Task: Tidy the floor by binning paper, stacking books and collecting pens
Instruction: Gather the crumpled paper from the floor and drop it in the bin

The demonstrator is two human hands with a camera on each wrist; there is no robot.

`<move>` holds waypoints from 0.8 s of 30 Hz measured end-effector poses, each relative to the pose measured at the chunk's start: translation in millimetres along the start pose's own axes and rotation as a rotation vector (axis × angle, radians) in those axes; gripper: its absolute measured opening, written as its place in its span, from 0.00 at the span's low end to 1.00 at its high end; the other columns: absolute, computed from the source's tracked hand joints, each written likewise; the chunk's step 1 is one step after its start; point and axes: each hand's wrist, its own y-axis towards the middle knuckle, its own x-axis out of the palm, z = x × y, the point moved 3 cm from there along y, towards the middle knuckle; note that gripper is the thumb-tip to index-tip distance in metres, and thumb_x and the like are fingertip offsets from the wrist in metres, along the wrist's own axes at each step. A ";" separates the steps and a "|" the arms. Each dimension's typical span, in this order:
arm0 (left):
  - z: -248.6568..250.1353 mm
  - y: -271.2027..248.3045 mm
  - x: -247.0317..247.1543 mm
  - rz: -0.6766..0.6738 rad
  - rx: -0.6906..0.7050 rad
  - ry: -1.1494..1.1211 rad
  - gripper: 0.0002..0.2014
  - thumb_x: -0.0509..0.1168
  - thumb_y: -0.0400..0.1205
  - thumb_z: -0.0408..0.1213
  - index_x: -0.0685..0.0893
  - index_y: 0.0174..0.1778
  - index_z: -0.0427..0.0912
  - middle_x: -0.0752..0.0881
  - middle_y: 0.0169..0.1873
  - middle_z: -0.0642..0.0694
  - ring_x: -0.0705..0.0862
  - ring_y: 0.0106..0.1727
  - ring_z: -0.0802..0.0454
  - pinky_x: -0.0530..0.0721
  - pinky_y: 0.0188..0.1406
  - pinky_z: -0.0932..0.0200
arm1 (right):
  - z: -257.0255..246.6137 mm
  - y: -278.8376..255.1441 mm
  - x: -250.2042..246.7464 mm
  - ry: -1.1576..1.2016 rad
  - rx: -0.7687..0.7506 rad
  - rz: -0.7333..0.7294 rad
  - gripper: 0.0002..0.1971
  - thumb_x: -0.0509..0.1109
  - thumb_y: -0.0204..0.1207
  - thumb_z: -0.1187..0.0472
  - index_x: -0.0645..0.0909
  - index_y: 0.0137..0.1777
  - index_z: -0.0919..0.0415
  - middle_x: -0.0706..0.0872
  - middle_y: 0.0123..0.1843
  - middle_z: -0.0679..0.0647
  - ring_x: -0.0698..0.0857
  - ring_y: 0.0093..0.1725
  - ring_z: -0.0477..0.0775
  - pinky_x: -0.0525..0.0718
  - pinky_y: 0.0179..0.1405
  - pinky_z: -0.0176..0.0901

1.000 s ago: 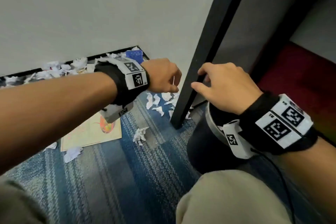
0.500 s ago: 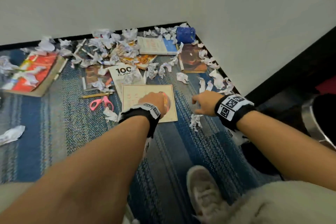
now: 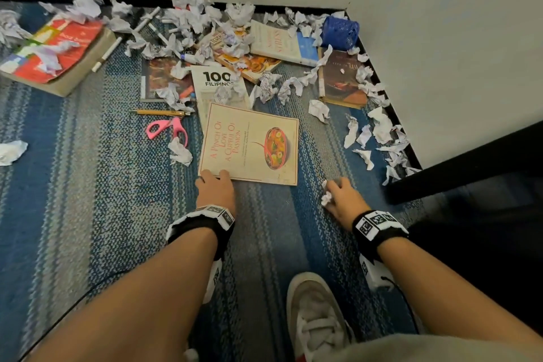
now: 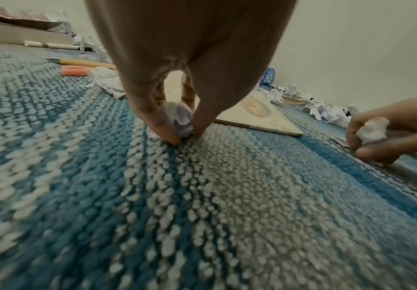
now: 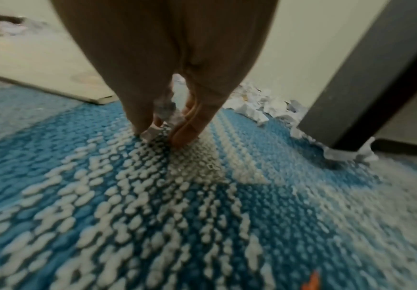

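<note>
Both my hands are down on the blue carpet (image 3: 88, 214) at the centre of the head view. My left hand (image 3: 216, 189) has its fingers curled round a small crumpled paper ball (image 4: 180, 119), pinched against the carpet just at the near left corner of the cream cookbook (image 3: 252, 144). My right hand (image 3: 340, 200), lower right of centre, is closed on another paper wad (image 3: 326, 197), white paper showing between thumb and fingers.

Judging by the floor, the job is barely begun. Crumpled paper (image 3: 205, 17) lies thick along the skirting in the upper part of the frame and down the right edge beside the dark post (image 3: 470, 161); one stray ball (image 3: 11, 151) sits at the far left. No book is stacked: the thick red-covered book (image 3: 55, 50) lies upper left, the "100 Filipinos" book (image 3: 217, 82) just above the cookbook, with several others spread across the upper middle and right. A brown pen (image 3: 160, 112) and white markers (image 3: 107, 53) lie loose, pink scissors (image 3: 169, 129) near the pen. A blue mesh pen holder (image 3: 340, 31) lies tipped over in the upper right corner. I cannot see the bin here; I reckon these two balls go there next.
</note>
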 end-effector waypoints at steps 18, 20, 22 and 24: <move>185.8 -0.8 68.3 -0.300 0.674 0.318 0.38 0.67 0.79 0.55 0.57 0.80 0.45 0.65 0.73 0.34 0.77 0.67 0.30 0.80 0.58 0.40 | 53.5 -13.0 -22.1 0.296 0.253 0.257 0.19 0.56 0.82 0.40 0.73 0.53 0.56 0.87 0.50 0.66 0.84 0.53 0.69 0.77 0.46 0.53; 182.1 2.2 79.8 -0.272 0.724 0.318 0.28 0.60 0.85 0.51 0.60 0.77 0.43 0.65 0.72 0.34 0.77 0.65 0.31 0.81 0.55 0.40 | 60.1 -14.4 -17.4 0.259 0.281 0.272 0.17 0.54 0.85 0.46 0.72 0.45 0.59 0.86 0.49 0.69 0.83 0.52 0.71 0.76 0.45 0.54; 176.8 5.9 85.5 -0.233 0.786 0.300 0.20 0.54 0.88 0.47 0.63 0.72 0.42 0.67 0.69 0.34 0.79 0.60 0.32 0.82 0.49 0.40 | 63.5 -12.0 -17.7 0.199 0.294 0.308 0.15 0.55 0.85 0.52 0.74 0.46 0.62 0.85 0.52 0.68 0.83 0.53 0.70 0.76 0.46 0.54; 173.8 9.6 88.6 -0.225 0.829 0.318 0.15 0.51 0.89 0.43 0.64 0.69 0.42 0.67 0.67 0.33 0.80 0.55 0.32 0.83 0.46 0.40 | 64.3 -5.1 -23.6 0.166 0.321 0.348 0.10 0.58 0.83 0.57 0.75 0.54 0.64 0.80 0.58 0.65 0.83 0.52 0.69 0.76 0.45 0.54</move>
